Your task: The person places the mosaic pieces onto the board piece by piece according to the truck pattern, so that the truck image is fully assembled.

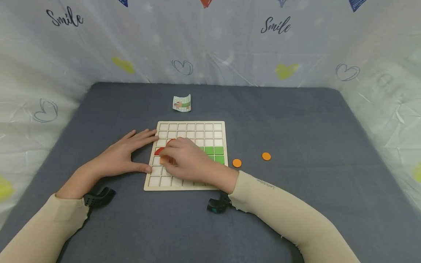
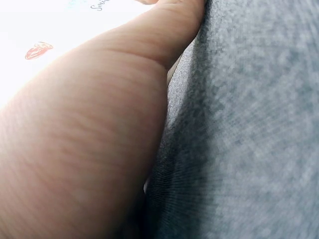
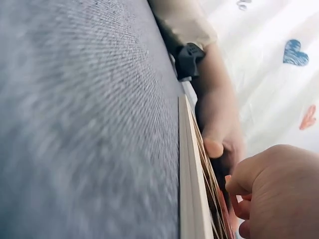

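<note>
A light wooden grid board (image 1: 189, 185) lies on the table, with green square tiles (image 1: 219, 150) at its right side and red curved-edge pieces (image 1: 159, 151) at its left. My left hand (image 1: 126, 155) rests spread at the board's left edge, fingertips and thumb touching the frame. Above the left part of the grid, my right hand (image 1: 189, 159) pinches a small orange piece (image 3: 228, 183) between thumb and finger. Its full shape is hidden by the fingers. The right hand also covers the middle of the board. The left wrist view shows mostly the left hand's thumb side (image 2: 94, 129).
Two orange discs (image 1: 236, 163) lie on the grey cloth right of the board, one farther out. Behind the board stands a small curled paper card (image 1: 182, 103) with a coloured grid picture. A printed white curtain (image 1: 210, 44) hangs along the table's far edge.
</note>
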`<state>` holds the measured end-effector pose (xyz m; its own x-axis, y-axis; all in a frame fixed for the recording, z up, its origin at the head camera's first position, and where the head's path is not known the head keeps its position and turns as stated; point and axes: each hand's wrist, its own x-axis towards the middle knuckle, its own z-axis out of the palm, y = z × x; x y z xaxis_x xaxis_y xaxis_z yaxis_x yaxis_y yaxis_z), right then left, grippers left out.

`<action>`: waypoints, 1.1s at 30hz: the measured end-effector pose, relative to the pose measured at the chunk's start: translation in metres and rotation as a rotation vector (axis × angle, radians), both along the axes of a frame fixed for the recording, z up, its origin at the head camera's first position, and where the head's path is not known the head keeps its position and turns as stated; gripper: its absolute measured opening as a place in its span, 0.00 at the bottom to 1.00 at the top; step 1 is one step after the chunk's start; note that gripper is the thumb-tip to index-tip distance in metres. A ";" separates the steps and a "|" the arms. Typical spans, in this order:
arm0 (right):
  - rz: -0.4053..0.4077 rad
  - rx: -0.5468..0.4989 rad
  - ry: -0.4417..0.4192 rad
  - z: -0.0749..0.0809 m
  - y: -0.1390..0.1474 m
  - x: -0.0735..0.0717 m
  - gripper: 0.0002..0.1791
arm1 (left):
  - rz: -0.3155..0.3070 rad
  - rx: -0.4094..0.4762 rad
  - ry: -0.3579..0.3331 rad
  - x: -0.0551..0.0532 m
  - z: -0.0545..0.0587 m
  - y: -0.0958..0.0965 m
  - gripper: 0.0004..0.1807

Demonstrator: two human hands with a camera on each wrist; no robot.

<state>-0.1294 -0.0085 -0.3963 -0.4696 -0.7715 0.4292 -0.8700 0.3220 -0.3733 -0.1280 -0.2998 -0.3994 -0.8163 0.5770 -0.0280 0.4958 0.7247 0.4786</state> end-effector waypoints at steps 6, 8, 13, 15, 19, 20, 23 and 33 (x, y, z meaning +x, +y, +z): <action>-0.020 0.034 0.020 -0.002 -0.008 -0.001 0.08 | -0.011 0.003 0.004 0.000 0.000 0.000 0.58; -0.028 0.037 0.025 -0.003 -0.009 -0.001 0.08 | -0.001 0.004 0.004 0.000 0.000 0.000 0.58; -0.029 0.062 0.008 -0.002 -0.009 -0.002 0.08 | 0.012 -0.005 -0.002 -0.001 -0.001 0.001 0.58; -0.032 0.079 -0.003 -0.002 -0.010 -0.002 0.07 | 0.004 -0.009 -0.002 -0.001 -0.001 0.001 0.58; -0.032 0.103 -0.025 -0.002 -0.012 -0.002 0.06 | -0.010 -0.005 0.002 0.001 0.001 0.001 0.58; -0.031 0.105 -0.029 -0.002 -0.012 -0.003 0.05 | -0.011 -0.006 0.003 0.001 0.002 0.001 0.58; -0.029 0.102 -0.034 -0.003 -0.013 -0.004 0.04 | -0.018 -0.004 0.001 0.002 0.002 0.001 0.57; -0.009 0.091 -0.034 -0.005 -0.012 -0.004 0.06 | -0.021 -0.007 0.004 0.001 0.002 0.000 0.57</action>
